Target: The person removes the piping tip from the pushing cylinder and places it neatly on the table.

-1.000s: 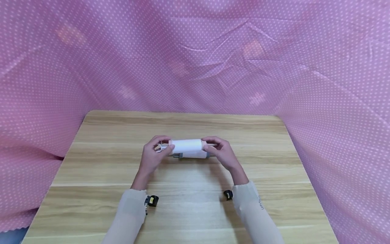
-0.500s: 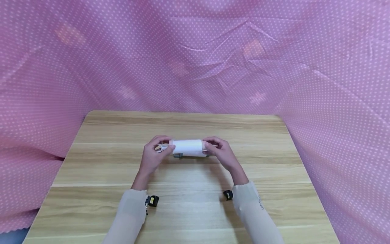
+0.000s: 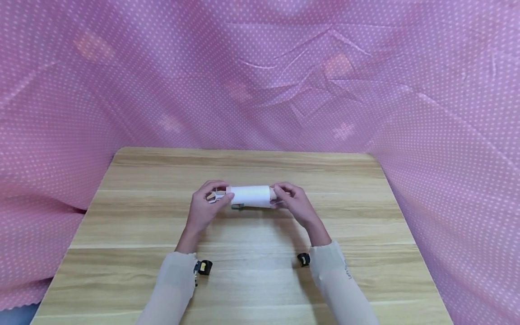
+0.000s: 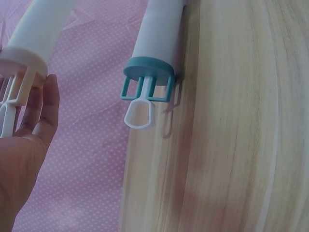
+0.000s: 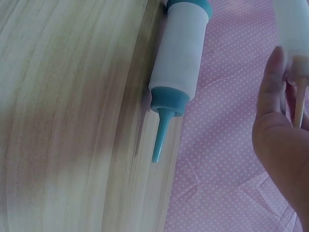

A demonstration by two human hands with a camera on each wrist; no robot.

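Held level above the table is a large white syringe (image 3: pixel 251 194) with beige end caps and a looped pull handle. My left hand (image 3: pixel 203 205) grips its handle end, thumb near and fingers behind. At the other end, my right hand (image 3: pixel 298 205) holds the beige nozzle end between thumb and fingers. A second white syringe with teal ends lies on the table beneath; only its teal handle end (image 3: pixel 237 206) and a sliver of body show in the head view. The left wrist view shows its white pull loop (image 4: pixel 140 114), the right wrist view its teal nozzle (image 5: pixel 161 135).
Both syringes are over the wooden table (image 3: pixel 260 280), whose far edge meets a pink dotted cloth (image 3: pixel 260 90). The cloth also hangs along both sides. Black wrist cameras (image 3: pixel 205 267) sit at the sleeve cuffs.
The held syringe has shifted very slightly right, and less of the teal-ended one shows below it. My right thumb has moved a little up on the nozzle end. My left grip looks the same.
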